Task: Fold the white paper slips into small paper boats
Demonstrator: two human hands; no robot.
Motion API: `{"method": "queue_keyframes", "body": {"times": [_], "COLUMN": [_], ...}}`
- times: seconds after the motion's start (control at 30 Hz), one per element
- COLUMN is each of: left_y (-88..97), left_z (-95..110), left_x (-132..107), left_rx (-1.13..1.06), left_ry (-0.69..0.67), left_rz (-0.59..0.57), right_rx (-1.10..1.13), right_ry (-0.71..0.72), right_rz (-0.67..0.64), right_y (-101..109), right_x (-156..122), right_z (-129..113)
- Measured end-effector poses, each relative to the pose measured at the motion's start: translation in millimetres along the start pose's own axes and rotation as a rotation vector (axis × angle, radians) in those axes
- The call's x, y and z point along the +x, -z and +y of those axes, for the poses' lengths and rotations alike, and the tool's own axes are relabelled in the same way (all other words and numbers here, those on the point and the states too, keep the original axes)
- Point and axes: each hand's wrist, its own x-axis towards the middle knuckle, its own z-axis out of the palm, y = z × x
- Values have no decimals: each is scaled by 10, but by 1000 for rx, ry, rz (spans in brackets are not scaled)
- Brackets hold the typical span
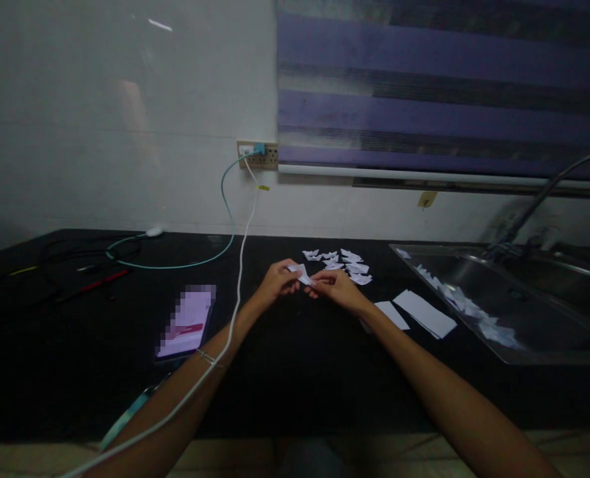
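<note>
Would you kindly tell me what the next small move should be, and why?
I would probably press along the small white paper, which looks folded: the left hand and right hand pinch its opposite ends, and folded paper pieces lie just beyond.

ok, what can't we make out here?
All in the head view:
Folded paper: creases too small, partly covered by the left hand and right hand.
Phone: screen content, hidden by pixelation.
Faucet: far end, cut off by the right edge.
White cable: near end, cut off by the bottom edge.
</note>
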Motion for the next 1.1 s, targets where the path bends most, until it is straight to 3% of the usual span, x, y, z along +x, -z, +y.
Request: {"method": "queue_keyframes", "body": {"times": [0.37,0.6,0.77,0.9,1.1], "left_y": [-40,-27,-11,-44,-95], "left_z": [35,10,74,57,-20], "left_x": [-32,-22,-57,-96,-95], "left_rx": [81,-6,-73,56,226], "left_ry": [-50,-31,-5,-64,-197], "left_rz": [-14,-85,-162,-169,-123], "right_rx": [-14,-223,-126,-31,-68], "right_ry": [-19,136,160,142,181], "right_rz": [-46,130,194,151,71], "right_y": [5,5,31,0,-35], "right_x": [-18,17,37,17,7], "right_z": [-12,22,-6,-51,-71]}}
